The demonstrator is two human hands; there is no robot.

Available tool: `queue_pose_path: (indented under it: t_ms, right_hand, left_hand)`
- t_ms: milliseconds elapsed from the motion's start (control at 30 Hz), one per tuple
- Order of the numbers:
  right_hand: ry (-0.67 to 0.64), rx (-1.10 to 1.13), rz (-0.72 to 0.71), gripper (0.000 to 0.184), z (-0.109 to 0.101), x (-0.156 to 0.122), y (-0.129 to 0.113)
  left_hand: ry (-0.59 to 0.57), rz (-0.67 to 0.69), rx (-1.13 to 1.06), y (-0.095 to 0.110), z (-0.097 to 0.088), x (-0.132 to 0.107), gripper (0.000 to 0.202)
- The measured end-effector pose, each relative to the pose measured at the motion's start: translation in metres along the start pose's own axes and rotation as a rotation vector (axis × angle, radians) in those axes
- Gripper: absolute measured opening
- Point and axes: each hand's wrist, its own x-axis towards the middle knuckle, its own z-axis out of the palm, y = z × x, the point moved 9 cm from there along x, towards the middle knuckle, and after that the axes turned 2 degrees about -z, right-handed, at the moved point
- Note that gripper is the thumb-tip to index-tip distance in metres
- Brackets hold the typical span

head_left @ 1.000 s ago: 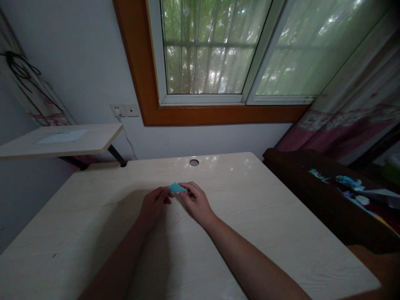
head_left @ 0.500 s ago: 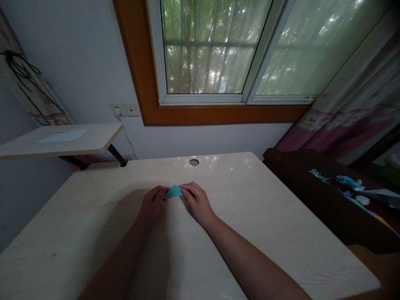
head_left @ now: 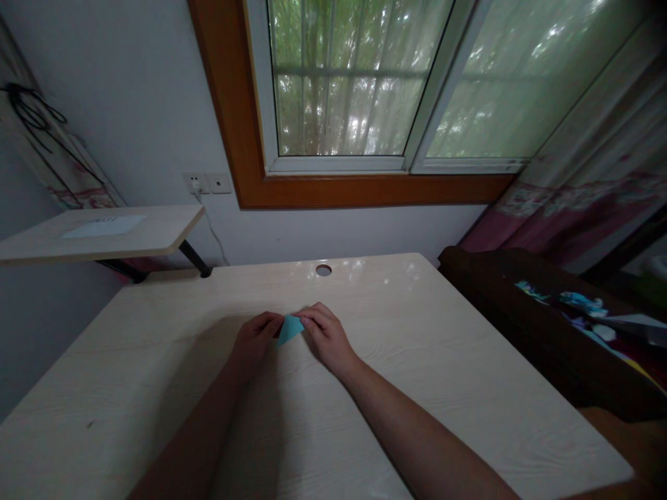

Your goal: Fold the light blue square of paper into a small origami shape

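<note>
Turquoise paper piece (head_left: 290,330) sits between both hands over the wood-grain desk (head_left: 427,347), long axis slanting nearer-left to farther-right, left hand (head_left: 255,339) pinching its left edge, right hand (head_left: 328,335) its right corner, neither clearly nearer.

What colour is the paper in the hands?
The paper is turquoise; the head view shows it.

Sm. angular teal pc. (head_left: 290,330) held btwn both hands (head_left: 327,333), 1 corner pointing down-left.

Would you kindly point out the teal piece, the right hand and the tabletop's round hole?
Teal piece (head_left: 290,330), head view: middle of its visible face.
Right hand (head_left: 327,333), head view: back of the hand.
Round hole (head_left: 324,271), head view: middle of its opening.
</note>
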Motion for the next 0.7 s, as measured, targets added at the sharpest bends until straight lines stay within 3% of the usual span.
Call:
queue_pose_path:
  t_ms: [700]
  right_hand:
    - [-0.029,-0.001,-0.016,0.023,0.0028,-0.0003,0.0004]
  left_hand:
    - [-0.021,0.024,0.069,0.0025,0.0014,0.0001,0.029]
